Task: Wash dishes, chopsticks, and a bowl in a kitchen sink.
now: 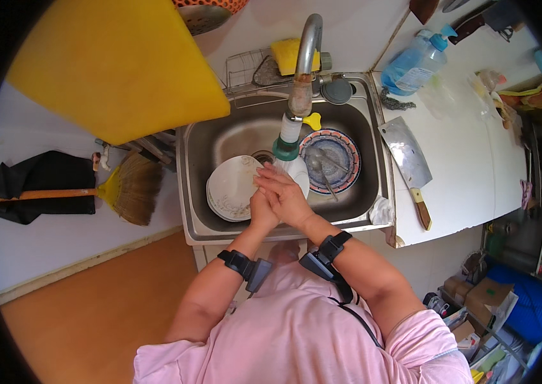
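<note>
Small kitchen corner, orange floor [85, 320] at left, white wall behind. Big yellow board [117, 64] juts over upper left, prob. leaning or shelved up out of splash range; top edge cut off by lens rim. White table [463, 173] runs right of the sink, kept mostly bare as a drain/prep spot. Steel sink [220, 137] set into it, w/ tap [303, 77] arcing over the middle so the spout lands above the dishes. Broom [117, 189] lying flat on floor by a black bag [34, 185], handle end lost in the dark rim. Patterned plate [341, 150] sits face up in basin, spoon [322, 176] on it, parked under the tap. White plates [232, 189] stacked left in basin, just beside the hands, partly covered by them. Cleaver [408, 160] flat on table, blade away from edge. Blue soap bottle [415, 64] near sink rim, within reach. Yellow sponge [287, 54] in wire rack behind tap, to drip dry.

Left hand [261, 211] and right hand [284, 192] pressed together below spout, right folded over left; grip on both closed round each other, nothing else seen held. Water stream hard to make out. Anything between palms hidden. Clutter at far right too warped to name.
</note>
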Tool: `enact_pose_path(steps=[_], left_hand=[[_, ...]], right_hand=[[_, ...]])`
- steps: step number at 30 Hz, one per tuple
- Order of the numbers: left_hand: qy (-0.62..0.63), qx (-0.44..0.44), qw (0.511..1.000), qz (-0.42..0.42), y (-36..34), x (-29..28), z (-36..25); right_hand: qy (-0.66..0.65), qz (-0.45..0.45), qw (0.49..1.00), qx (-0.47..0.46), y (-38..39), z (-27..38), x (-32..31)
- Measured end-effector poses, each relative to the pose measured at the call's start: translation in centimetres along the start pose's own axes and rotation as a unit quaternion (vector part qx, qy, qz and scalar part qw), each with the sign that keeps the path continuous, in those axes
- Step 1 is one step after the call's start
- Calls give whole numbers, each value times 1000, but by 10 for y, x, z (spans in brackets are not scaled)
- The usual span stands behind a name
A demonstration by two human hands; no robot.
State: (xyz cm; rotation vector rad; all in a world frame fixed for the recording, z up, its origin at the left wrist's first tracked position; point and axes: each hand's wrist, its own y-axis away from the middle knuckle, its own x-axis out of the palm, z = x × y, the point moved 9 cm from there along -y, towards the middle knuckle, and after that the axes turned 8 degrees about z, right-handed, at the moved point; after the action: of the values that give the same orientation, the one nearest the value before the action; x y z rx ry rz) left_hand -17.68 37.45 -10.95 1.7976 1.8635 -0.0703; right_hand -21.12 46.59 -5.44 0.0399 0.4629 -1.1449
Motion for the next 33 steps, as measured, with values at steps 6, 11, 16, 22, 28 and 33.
enact_pose_path(steps=[6, 11, 16, 22, 28, 33], left_hand=[[44, 36, 998, 24, 9, 4, -16], [9, 46, 999, 18, 3, 1, -13], [20, 39, 999, 29, 8, 0, -27], [8, 58, 997, 44, 8, -1, -27], [13, 123, 992, -1, 8, -3, -18], [81, 67, 994, 26, 16, -12, -13]], right_hand=[[-193, -156, 951, 184, 6, -58, -45], [-28, -63, 991, 116, 10, -35, -18], [-29, -190, 977, 88, 13, -27, -46], [-41, -106, 991, 74, 1, -28, -38], [-34, -46, 998, 1, 1, 10, -3], [-59, -122, 982, 131, -2, -45, -28]])
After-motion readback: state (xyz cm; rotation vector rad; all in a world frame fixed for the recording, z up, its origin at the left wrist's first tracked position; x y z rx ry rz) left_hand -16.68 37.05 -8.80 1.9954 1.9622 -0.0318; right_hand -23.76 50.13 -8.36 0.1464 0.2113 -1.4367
